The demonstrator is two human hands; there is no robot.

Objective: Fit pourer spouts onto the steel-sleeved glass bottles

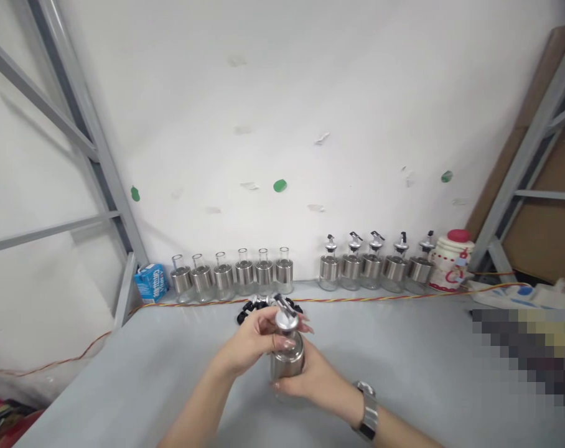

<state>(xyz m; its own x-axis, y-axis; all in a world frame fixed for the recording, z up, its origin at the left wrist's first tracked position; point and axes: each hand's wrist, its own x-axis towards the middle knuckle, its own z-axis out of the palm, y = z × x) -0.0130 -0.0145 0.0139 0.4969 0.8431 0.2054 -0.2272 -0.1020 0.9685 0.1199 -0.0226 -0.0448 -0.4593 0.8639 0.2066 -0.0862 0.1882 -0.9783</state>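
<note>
- Near middle: bottle (287, 368), between left hand (254, 339) and right hand (313, 370).
- Behind it: spouts (251, 306), on the table (170, 361).
- Far left: carton (152, 284), six bottles (244, 272) to its right.
- Far right: five bottles (371, 266), jar (450, 261) to their right.
- Wire (380, 298): before both rows.
- Wall (282, 93): behind both rows.

open-necked bottles (244, 274): 6 | spouted bottles (288, 367): 6 | blue carton (152, 283): 1 | red-lidded jar (452, 261): 1 | wristwatch (369, 410): 1

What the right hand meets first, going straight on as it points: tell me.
Probably the left hand, at the top of the bottle the right hand holds; depth is unclear.
</note>
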